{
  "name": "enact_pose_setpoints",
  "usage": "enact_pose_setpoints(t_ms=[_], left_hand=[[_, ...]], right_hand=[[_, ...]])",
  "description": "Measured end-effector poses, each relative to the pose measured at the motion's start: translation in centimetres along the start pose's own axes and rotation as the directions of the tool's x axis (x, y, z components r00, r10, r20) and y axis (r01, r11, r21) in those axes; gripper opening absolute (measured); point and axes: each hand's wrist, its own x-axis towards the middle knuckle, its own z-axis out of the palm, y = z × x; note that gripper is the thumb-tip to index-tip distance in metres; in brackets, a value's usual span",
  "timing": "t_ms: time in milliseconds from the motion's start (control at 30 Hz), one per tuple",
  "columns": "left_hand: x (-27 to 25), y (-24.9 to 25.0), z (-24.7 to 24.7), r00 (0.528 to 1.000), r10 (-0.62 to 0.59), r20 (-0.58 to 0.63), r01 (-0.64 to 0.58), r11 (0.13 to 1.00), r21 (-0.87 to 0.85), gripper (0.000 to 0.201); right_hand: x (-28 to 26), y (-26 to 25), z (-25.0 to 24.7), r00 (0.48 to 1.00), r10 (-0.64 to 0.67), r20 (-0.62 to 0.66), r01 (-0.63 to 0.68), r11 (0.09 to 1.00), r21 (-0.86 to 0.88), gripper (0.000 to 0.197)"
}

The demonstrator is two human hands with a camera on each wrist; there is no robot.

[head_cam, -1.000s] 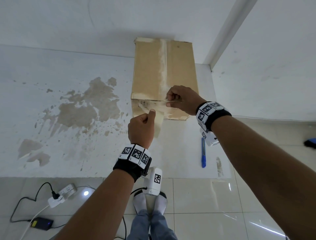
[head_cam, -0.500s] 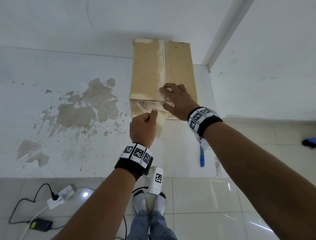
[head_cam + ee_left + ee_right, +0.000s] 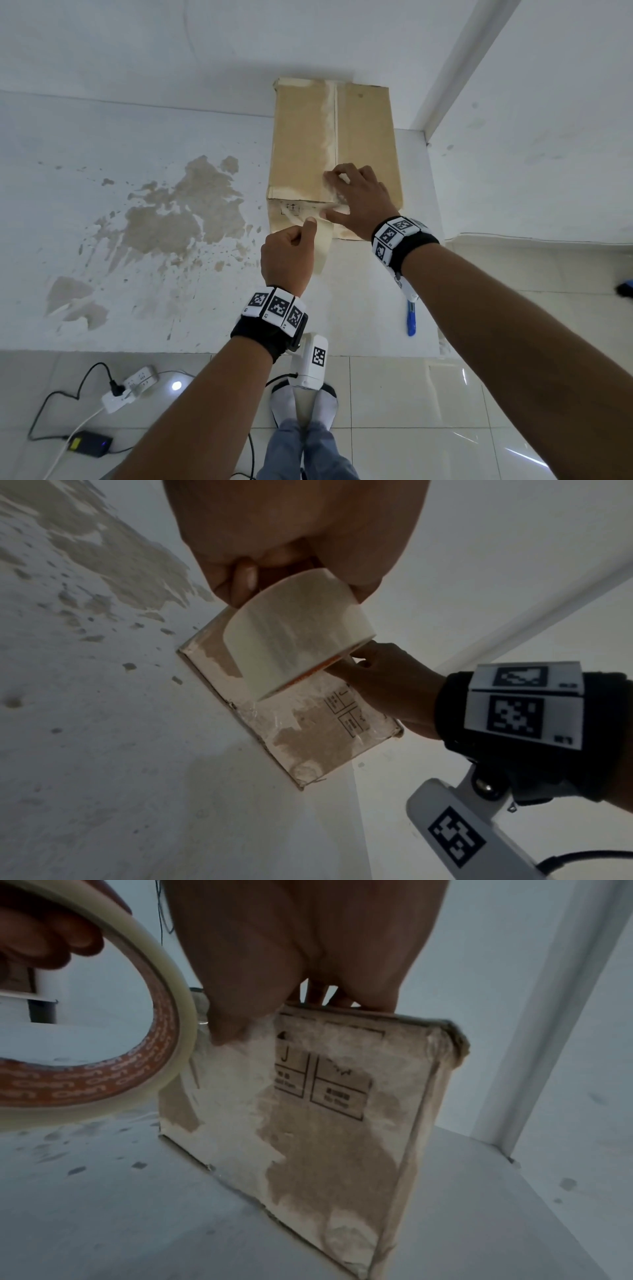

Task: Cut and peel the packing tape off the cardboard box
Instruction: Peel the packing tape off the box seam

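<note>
A brown cardboard box [image 3: 301,147] lies on a stained white table [image 3: 137,291], its far end against the wall. A pale band of tape [image 3: 331,130] runs down the middle of its top. My left hand [image 3: 287,253] grips a roll of packing tape [image 3: 323,240] just in front of the box's near face; the left wrist view shows the roll [image 3: 294,634] held by curled fingers. My right hand [image 3: 359,202] lies spread on the box's near top edge, fingers pressing the top and thumb on the front face [image 3: 342,1137]. A blue utility knife [image 3: 411,318] lies on the table under my right forearm.
A white wall stands behind the box and a white pillar [image 3: 455,68] rises at its right. Below the table's near edge, on the tiled floor, lie a power strip [image 3: 132,387], a black adapter [image 3: 90,443] and cables. My feet [image 3: 305,404] stand there.
My right hand let go of the tape strip it pinched at the box's near edge, opened and moved up to press flat on the box top. The left hand stayed put with the roll.
</note>
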Motion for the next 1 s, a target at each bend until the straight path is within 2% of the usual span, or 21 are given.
enact_pose_setpoints(t_ms=[167, 400, 633, 767, 900, 1000], left_hand=[[-0.1, 0.2, 0.0, 1.000, 0.008, 0.004, -0.008, 1.000, 0.004, 0.064], [0.1, 0.0, -0.1, 1.000, -0.008, 0.000, 0.008, 1.000, 0.012, 0.064], [0.1, 0.2, -0.1, 1.000, -0.001, -0.004, 0.001, 1.000, 0.012, 0.064], [0.2, 0.1, -0.2, 1.000, 0.002, -0.002, -0.002, 1.000, 0.006, 0.065], [0.2, 0.0, -0.4, 1.000, -0.001, -0.002, 0.001, 1.000, 0.005, 0.065], [0.5, -0.1, -0.3, 1.000, -0.002, -0.006, 0.002, 1.000, 0.005, 0.064]], right_hand=[[0.2, -0.3, 0.4, 0.999, 0.031, -0.043, -0.029, 0.999, 0.040, 0.059], [0.8, 0.6, -0.2, 0.996, -0.080, 0.027, 0.081, 0.996, -0.027, 0.070], [1.0, 1.6, -1.5, 0.980, -0.173, 0.100, 0.178, 0.983, -0.042, 0.071], [0.6, 1.3, -0.7, 0.997, -0.075, 0.011, 0.075, 0.997, 0.020, 0.060], [0.2, 1.0, 0.6, 0.994, 0.025, -0.107, -0.010, 0.990, 0.138, 0.060], [0.5, 1.1, 0.6, 0.994, 0.055, -0.095, -0.038, 0.984, 0.173, 0.068]])
